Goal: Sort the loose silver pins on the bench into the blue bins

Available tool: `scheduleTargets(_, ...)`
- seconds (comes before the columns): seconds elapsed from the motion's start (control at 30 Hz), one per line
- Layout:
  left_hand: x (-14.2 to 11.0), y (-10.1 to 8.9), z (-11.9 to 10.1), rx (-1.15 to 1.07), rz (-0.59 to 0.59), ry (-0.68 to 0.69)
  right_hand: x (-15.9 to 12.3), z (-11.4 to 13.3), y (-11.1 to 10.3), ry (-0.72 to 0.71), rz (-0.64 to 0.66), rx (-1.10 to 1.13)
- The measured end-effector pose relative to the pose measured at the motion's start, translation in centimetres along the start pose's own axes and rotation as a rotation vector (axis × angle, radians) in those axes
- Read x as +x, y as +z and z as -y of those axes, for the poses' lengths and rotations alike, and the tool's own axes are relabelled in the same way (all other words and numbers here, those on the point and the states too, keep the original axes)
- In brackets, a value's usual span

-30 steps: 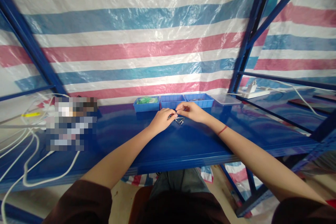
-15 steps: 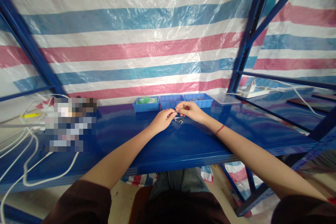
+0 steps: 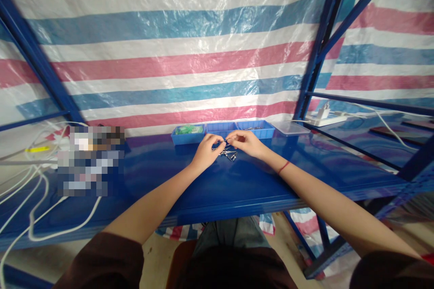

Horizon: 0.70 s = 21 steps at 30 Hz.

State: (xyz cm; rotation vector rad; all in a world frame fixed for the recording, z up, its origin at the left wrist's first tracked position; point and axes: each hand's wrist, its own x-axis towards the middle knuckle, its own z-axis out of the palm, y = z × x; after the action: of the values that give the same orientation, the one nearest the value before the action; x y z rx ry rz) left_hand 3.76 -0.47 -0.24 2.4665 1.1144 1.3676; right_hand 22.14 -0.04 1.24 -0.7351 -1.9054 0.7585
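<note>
Fingertips pinched, my left hand (image 3: 209,150) and my right hand (image 3: 247,142) meet almost tip to tip above the blue tabletop. Something small and dark shows between them, too small to name; both hands appear closed on it. Under the fingers lies a loose pile of thin silvery metal pieces (image 3: 232,155), which look like screws or rivets. The left fingers partly cover this pile. Just behind the hands stand a blue bin with green and clear plastic (image 3: 189,130), a middle blue bin (image 3: 222,127) and a right blue bin (image 3: 266,132) with thin metal pieces.
A clear plastic lid (image 3: 292,128) lies right of the bins, with a white power strip (image 3: 327,119) farther right. White cables (image 3: 47,235) loop over the table's left side near a blurred-out patch. Blue metal posts (image 3: 313,54) frame the striped sheet (image 3: 190,63) behind.
My left hand has turned and risen slightly, its fingers now more upright. The right hand stays nearly where it was. More of the metal pile shows.
</note>
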Motion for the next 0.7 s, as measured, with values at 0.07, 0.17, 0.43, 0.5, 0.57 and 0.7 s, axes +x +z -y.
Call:
scheduleTargets(0.07,0.0,-0.1,0.0,0.011,-0.027,0.004,0.0,-0.1,-0.1,-0.029,-0.020,-0.074)
scheduleTargets(0.17,0.0,-0.3,-0.1,0.022,-0.038,0.008,-0.1,-0.2,-0.2,-0.051,-0.035,-0.206)
scheduleTargets(0.43,-0.1,-0.1,0.1,0.023,0.048,0.013,0.3,-1.7,-0.4,0.071,-0.073,-0.187)
scheduleTargets(0.5,-0.2,0.0,0.2,0.048,0.138,0.053,0.6,-2.2,-1.1,0.150,-0.210,-0.119)
scheduleTargets(0.57,-0.4,-0.1,0.1,0.088,0.237,0.109,0.9,-2.7,-2.0,0.227,-0.383,-0.075)
scheduleTargets(0.7,-0.8,-0.2,-0.6,0.205,0.383,0.242,1.2,-3.4,-4.2,0.402,-0.579,-0.025)
